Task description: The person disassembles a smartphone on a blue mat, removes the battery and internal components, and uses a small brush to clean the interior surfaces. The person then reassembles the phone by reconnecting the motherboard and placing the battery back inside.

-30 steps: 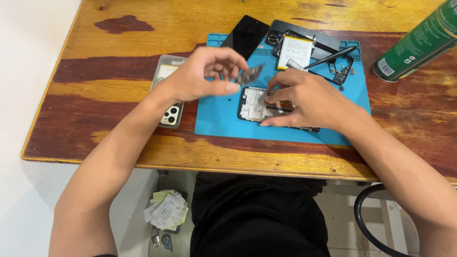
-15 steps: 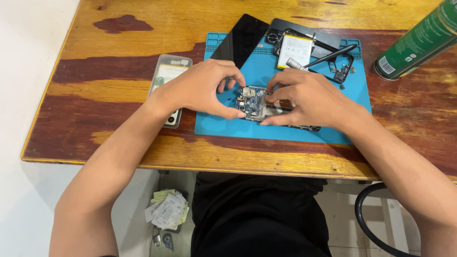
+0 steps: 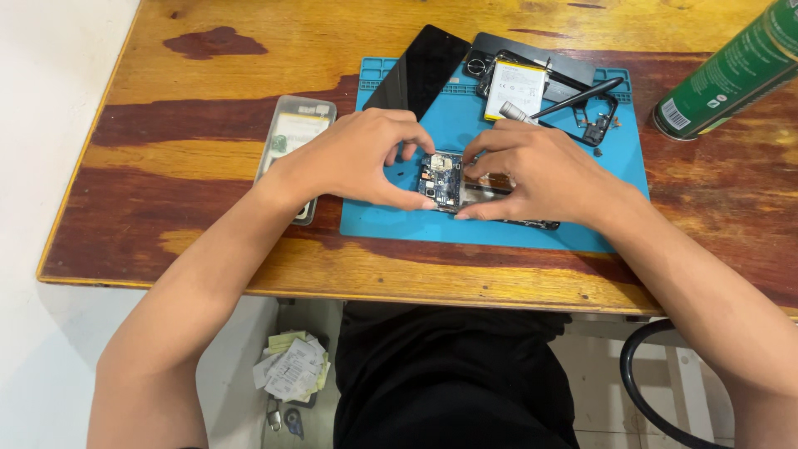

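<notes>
A person leans over a wooden counter [image 3: 208, 249], both hands meeting on an opened phone [image 3: 453, 185] that lies on a blue repair mat [image 3: 615, 166]. The left hand [image 3: 353, 158] pinches the phone's exposed circuit-board end between thumb and fingers; the right hand [image 3: 540, 170] pinches and presses along the frame beside it. The work appears to be mid-disassembly or refitting of the board, which calls for a steady, light grip. A black screen panel [image 3: 420, 71], a battery [image 3: 515, 87] and a green spray can [image 3: 731, 71] lie nearby.
</notes>
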